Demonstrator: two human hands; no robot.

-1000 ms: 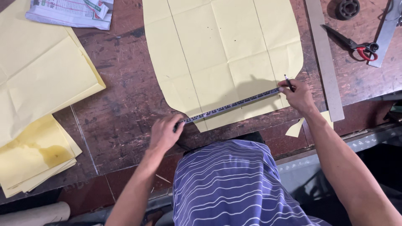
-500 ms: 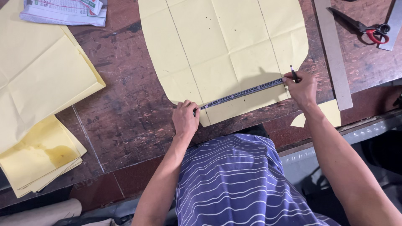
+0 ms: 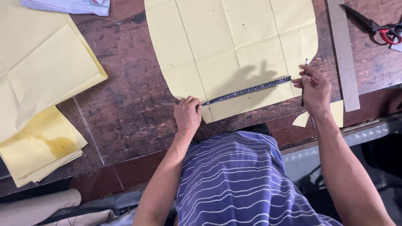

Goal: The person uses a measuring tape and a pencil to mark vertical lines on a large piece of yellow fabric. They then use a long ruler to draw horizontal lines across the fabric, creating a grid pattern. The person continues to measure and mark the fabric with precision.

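A worn, dark-brown wooden desk [image 3: 134, 113] — scratched and stained — fills the view. Below its edge runs a ribbed metal strip [image 3: 368, 133], dark floor beyond.

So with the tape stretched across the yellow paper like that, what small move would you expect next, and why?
Probably a pencil mark at the tape's right end: the left hand pins the measuring tape on the yellow paper, and the right hand holds its other end plus a pencil.

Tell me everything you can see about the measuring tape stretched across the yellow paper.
The measuring tape is a narrow, dark, flexible strip with fine pale markings, pulled straight and taut, slanting up to the right. It lies on the yellow paper pattern near its lower edge. The left hand pins one end; the right hand, also holding a pencil, holds the other.
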